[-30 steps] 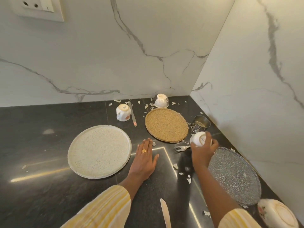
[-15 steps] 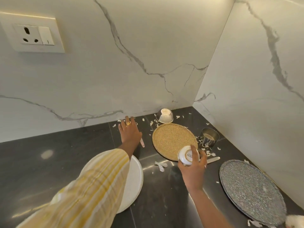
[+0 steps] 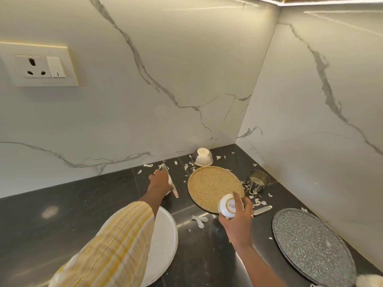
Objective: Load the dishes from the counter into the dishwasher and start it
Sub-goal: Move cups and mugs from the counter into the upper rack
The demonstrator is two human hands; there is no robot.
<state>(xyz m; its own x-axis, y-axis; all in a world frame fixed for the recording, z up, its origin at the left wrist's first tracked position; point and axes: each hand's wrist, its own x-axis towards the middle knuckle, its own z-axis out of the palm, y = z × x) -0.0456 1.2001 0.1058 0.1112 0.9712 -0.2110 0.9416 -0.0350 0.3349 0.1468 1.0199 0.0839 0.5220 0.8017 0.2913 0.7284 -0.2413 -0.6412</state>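
My right hand (image 3: 238, 221) grips a small white cup (image 3: 228, 206) with its printed base turned toward me, held above the near edge of the tan round plate (image 3: 211, 184). My left hand (image 3: 160, 183) reaches to the back of the dark counter (image 3: 62, 214) and closes over a second white cup (image 3: 170, 182), of which only a sliver shows. A table knife (image 3: 175, 193) lies right beside that hand. A white round plate (image 3: 163, 241) sits under my left sleeve, and a grey speckled plate (image 3: 310, 245) lies at the right.
An upturned patterned bowl (image 3: 202, 157) stands by the back wall, and a steel cup (image 3: 258, 181) sits in the corner. A utensil handle (image 3: 263, 210) and white scraps (image 3: 200, 220) lie around the plates. Another white bowl (image 3: 371, 280) peeks in at bottom right. Marble walls close off the back and right.
My left hand went from flat on the counter to the back cup and closed over it. My right hand lifted its cup and drew it nearer. The view tilted up.
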